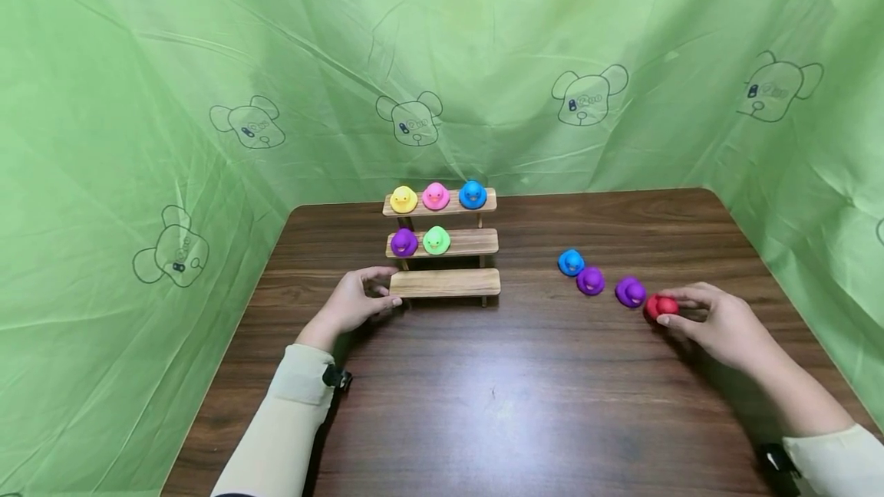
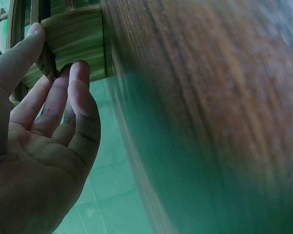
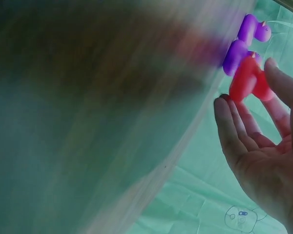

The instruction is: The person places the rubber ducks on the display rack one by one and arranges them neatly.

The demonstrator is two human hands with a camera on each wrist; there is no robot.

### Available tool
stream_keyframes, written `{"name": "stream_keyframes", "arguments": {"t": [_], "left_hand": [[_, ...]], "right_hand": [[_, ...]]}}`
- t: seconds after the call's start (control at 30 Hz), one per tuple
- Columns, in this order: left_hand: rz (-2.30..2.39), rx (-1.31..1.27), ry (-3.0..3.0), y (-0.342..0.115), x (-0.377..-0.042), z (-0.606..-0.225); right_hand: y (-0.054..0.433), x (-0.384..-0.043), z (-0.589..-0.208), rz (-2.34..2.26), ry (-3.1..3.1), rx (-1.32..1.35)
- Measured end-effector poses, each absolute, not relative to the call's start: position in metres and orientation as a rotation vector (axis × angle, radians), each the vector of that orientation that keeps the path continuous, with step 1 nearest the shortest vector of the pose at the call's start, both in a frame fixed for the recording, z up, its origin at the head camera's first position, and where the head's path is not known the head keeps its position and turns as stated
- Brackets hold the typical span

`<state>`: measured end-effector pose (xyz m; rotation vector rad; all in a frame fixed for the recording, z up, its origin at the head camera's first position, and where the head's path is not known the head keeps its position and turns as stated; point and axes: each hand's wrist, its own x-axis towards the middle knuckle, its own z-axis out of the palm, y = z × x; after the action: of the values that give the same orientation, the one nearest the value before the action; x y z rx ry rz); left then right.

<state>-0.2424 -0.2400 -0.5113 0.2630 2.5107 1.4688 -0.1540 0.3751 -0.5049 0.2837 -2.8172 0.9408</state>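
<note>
My left hand (image 1: 355,301) holds the left end of a three-tier wooden display stand (image 1: 445,283), thumb at the front and fingers behind the lowest step. In the left wrist view the thumb and fingertips meet the stand's wooden end (image 2: 75,41). At the right of the table my right hand (image 1: 725,324) grips a red rubber duck (image 1: 661,307) between thumb and fingers. The right wrist view shows the red duck (image 3: 246,80) between the thumb and fingertips. Beside it sits a purple duck (image 1: 631,292), with another purple duck (image 1: 590,281) and a blue duck (image 1: 571,262) further left.
On the top step stand a yellow duck (image 1: 404,199), a pink duck (image 1: 436,196) and a blue duck (image 1: 473,195). The middle step bears a purple duck (image 1: 404,242) and a green duck (image 1: 437,241). Green cloth (image 1: 497,60) encloses the dark wooden table (image 1: 442,405).
</note>
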Motion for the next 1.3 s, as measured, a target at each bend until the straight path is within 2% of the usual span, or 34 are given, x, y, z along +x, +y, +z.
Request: {"name": "stream_keyframes", "arguments": {"t": [0.53,0.87,1.1,1.3], "left_hand": [[1.466,0.275,2.519,-0.240,-0.244,-0.514],[1.476,0.272,2.517,-0.242,-0.244,-0.514],[1.469,0.264,2.519,-0.241,-0.243,-0.514],[1.464,0.270,2.522,-0.241,-0.243,-0.513]], "right_hand": [[0.321,-0.175,-0.469,1.048,-2.688,0.272],[0.283,-0.194,-0.459,1.223,-2.691,0.261],[0.258,-0.208,-0.452,1.263,-2.650,0.376],[0.238,-0.217,-0.448,1.268,-2.637,0.374]]}}
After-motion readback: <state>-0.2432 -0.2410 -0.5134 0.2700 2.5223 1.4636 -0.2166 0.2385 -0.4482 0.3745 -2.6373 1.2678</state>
